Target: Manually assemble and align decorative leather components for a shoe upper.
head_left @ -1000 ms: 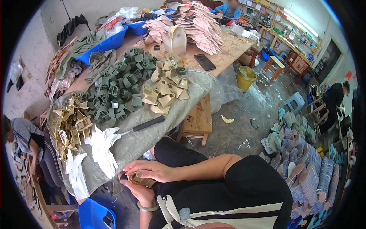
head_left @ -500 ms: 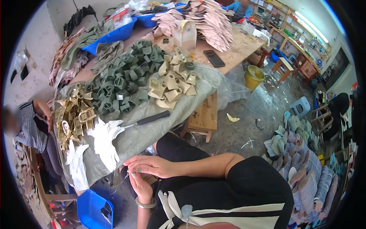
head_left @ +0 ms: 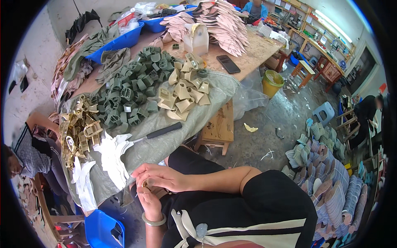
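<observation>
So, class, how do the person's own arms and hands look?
The left hand and right hand wear no gloves; the visible forearms are bare. A pale, rounded bangle circles the left wrist. A black sleeve covers the right upper arm, ending near the elbow. The right thumbnail looks greyish, perhaps polished.

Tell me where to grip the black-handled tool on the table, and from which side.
Probably best taken by the middle of its black handle, from above and the person's right. The handle is long and straight, lies uncovered on the sheet, and its free end points right. The thin metal part runs left toward the white pieces, so that side looks crowded.
</observation>
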`<action>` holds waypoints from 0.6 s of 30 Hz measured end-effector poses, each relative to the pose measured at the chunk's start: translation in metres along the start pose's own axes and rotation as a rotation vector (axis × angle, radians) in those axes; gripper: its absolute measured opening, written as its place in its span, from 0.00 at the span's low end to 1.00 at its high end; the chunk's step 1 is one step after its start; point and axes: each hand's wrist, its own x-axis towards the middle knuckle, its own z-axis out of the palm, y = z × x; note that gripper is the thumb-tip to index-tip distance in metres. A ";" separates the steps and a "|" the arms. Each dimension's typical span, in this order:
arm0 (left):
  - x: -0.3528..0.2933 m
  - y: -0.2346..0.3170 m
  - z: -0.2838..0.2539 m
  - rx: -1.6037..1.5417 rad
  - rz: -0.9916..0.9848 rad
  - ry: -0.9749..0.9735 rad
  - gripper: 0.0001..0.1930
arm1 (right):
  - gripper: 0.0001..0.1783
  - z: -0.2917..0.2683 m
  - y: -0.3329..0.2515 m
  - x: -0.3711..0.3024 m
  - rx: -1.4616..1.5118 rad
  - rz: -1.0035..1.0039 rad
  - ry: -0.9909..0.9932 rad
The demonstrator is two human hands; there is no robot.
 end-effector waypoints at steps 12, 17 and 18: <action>0.007 0.013 0.033 -0.063 -0.144 0.042 0.23 | 0.19 -0.010 -0.007 -0.001 -0.018 0.049 0.135; 0.011 0.007 0.035 -0.047 -0.146 -0.013 0.22 | 0.20 -0.016 -0.011 -0.004 0.029 0.109 0.166; 0.011 0.006 0.033 -0.043 -0.146 -0.006 0.22 | 0.20 -0.016 -0.010 -0.004 0.035 0.110 0.161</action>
